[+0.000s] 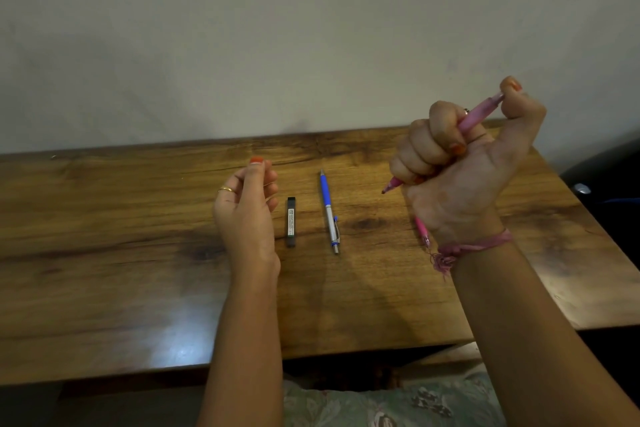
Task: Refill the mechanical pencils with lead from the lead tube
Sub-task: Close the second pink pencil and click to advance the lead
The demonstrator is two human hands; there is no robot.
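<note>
Fist of my right hand (460, 163) gripped a translucent pink plastic mechanical pencil (479, 113), thumb on its cap. My left hand (247, 204) hovered loosely curled, empty, beside the black rectangular lead tube (291, 222) and blue-and-silver mechanical pencil (329, 210) lying on the wooden table (121, 253). Clicking seemed underway; uncapping likely came next.

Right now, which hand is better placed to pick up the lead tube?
Left. The left hand hovers right beside the lead tube on the table and seems to hold nothing, while the right hand is busy gripping the pink pencil.
</note>
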